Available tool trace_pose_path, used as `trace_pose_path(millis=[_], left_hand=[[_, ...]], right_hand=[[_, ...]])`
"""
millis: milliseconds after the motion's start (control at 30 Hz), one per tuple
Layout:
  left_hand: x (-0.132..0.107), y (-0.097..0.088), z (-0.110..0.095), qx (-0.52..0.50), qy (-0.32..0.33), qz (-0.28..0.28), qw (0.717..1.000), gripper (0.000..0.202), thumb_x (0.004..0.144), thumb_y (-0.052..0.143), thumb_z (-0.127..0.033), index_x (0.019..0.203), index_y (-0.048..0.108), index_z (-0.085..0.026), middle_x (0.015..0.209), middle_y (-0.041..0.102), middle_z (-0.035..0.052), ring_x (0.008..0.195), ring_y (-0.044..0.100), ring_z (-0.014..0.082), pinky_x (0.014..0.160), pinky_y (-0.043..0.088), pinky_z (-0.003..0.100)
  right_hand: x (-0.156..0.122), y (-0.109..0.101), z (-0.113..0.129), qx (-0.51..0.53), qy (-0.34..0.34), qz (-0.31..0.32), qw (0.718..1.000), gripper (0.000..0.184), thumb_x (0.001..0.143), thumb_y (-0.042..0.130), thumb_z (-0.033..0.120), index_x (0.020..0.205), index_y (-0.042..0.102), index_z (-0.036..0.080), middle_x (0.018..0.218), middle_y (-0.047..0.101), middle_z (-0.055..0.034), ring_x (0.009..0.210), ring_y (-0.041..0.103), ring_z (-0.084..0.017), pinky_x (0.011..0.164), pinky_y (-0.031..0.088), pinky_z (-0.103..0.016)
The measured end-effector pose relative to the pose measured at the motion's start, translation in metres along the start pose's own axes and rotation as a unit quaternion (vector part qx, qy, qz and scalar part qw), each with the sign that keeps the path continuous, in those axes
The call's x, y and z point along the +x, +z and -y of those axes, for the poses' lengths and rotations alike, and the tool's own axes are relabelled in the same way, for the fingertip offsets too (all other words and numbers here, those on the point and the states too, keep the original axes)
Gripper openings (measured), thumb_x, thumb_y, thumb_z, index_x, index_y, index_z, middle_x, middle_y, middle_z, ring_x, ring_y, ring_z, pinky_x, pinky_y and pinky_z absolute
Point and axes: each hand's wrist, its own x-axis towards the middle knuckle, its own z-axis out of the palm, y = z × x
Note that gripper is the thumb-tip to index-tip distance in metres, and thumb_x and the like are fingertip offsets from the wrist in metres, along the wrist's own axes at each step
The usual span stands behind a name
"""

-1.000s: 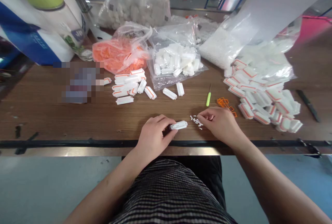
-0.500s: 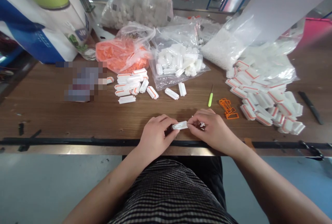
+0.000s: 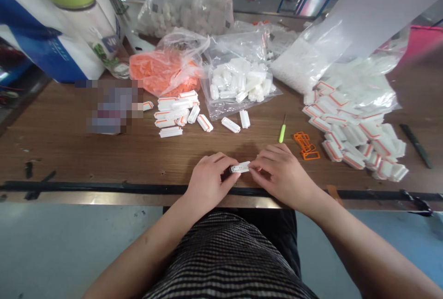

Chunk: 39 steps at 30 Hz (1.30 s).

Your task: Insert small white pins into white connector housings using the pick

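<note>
A small white plastic housing (image 3: 240, 167) with a row of tiny slots along its face is held level just above the table's front edge. My left hand (image 3: 211, 179) pinches its left end between thumb and forefinger. At its right end are the thumb and fingertips of my right hand (image 3: 282, 172), closed around that end. Whatever lies under the curled right fingers is hidden. Beyond my right hand are a green-handled pick (image 3: 282, 134) and several thin orange frames (image 3: 306, 146).
White housings with orange edges lie in a left group (image 3: 176, 112) and a larger right pile (image 3: 362, 133). Behind stand a bag of orange parts (image 3: 162, 73), a bag of white parts (image 3: 242, 80) and a bottle (image 3: 98, 31). A black strip (image 3: 415, 144) lies far right.
My right hand has turned over slightly, its fingers flatter, and the small white bits seen under them are now hidden. The left hand keeps its hold on the housing.
</note>
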Motion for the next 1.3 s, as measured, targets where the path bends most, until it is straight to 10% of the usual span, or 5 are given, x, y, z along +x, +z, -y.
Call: trace_pose_path(millis=[433,700,833,967,1300], left_hand=[[0.0,0.0,0.001,0.004,0.011,-0.007,1.0,0.01,0.087,0.067,-0.023,0.097,0.067,-0.021,0.091,0.068,0.0008,0.077,0.06,0.0164,0.077,0.046,0.035],[0.004,-0.009,-0.005,0.05,0.007,0.037,0.998,0.006,0.089,0.063,-0.023,0.095,0.065,-0.02,0.091,0.066,0.0021,0.08,0.06,0.0184,0.075,0.046,0.035],[0.02,-0.018,-0.002,0.077,0.022,0.102,0.992,0.009,0.088,0.063,-0.021,0.097,0.064,-0.02,0.091,0.064,0.0015,0.076,0.06,0.0169,0.071,0.046,0.031],[0.043,-0.022,0.006,0.082,0.057,0.126,0.987,0.012,0.086,0.063,-0.02,0.098,0.063,-0.02,0.093,0.063,0.0003,0.073,0.058,0.0143,0.07,0.046,0.029],[0.056,-0.013,0.019,0.056,0.091,0.074,0.992,0.01,0.083,0.061,-0.023,0.092,0.063,-0.022,0.085,0.061,-0.0032,0.07,0.057,0.0117,0.069,0.044,0.026]], right_hand=[[-0.018,0.012,0.01,-0.145,-0.049,-0.071,0.986,0.018,0.088,0.057,0.016,0.096,0.073,0.012,0.066,0.065,-0.0028,0.067,0.054,-0.018,0.073,0.036,-0.036],[-0.01,0.015,0.014,-0.08,0.01,-0.04,0.996,0.02,0.085,0.054,0.015,0.074,0.07,0.017,0.062,0.063,-0.0035,0.066,0.055,-0.019,0.069,0.037,-0.036],[-0.008,-0.006,-0.024,0.041,0.057,-0.031,0.997,0.023,0.089,0.051,0.021,0.094,0.073,0.021,0.074,0.07,-0.0027,0.069,0.061,-0.017,0.071,0.042,-0.032],[0.001,-0.027,-0.088,-0.166,0.119,-0.005,0.979,0.039,0.088,0.047,0.015,0.121,0.066,0.016,0.085,0.072,-0.0093,0.075,0.061,-0.022,0.069,0.039,-0.035],[0.03,-0.031,-0.135,-0.23,-0.129,0.169,0.95,0.024,0.088,0.051,0.011,0.099,0.071,0.016,0.08,0.069,-0.0085,0.066,0.054,-0.018,0.066,0.033,-0.032]])
